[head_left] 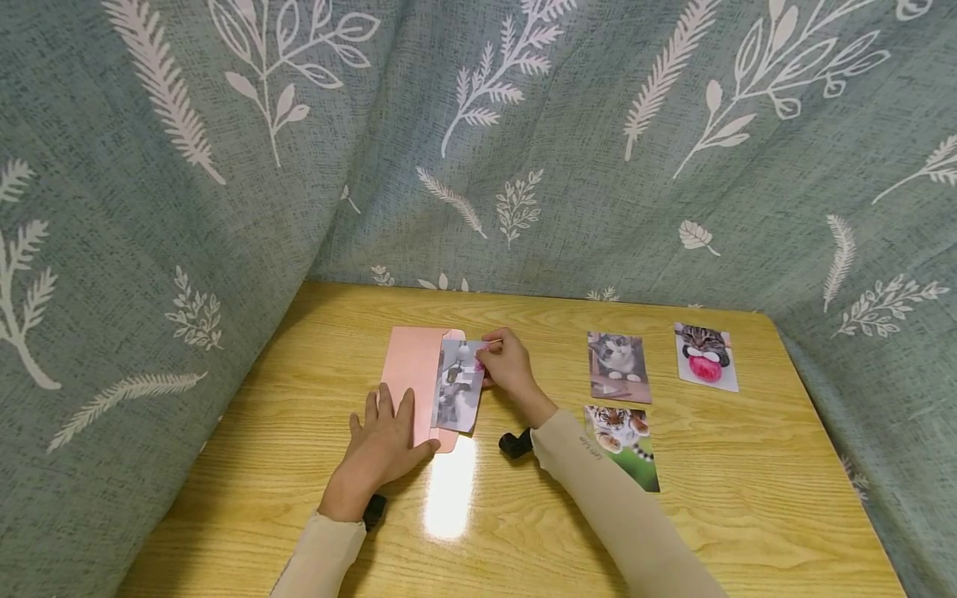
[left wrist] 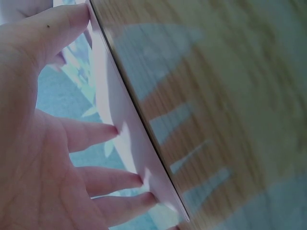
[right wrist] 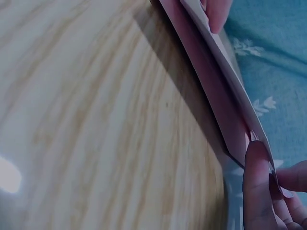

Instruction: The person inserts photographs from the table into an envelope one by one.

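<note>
Leafy curtain (head_left: 591, 208) along far edge of table (head_left: 247, 498). Left hand (head_left: 383, 443) spread on pink envelope (head_left: 411, 361); right hand (head_left: 514, 365) pinches photo (head_left: 458, 399): likely light, bendy, slickness unclear; edge hold best.

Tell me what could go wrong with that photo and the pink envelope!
The photo, pinched by the right hand, could catch on the edge of the pink envelope and bend, since it lies right at the flap side.

The envelope might slide if the left hand, resting on it, lifts off.

The right sleeve partly covers the tiger picture in the head view, so it might nudge it.
</note>
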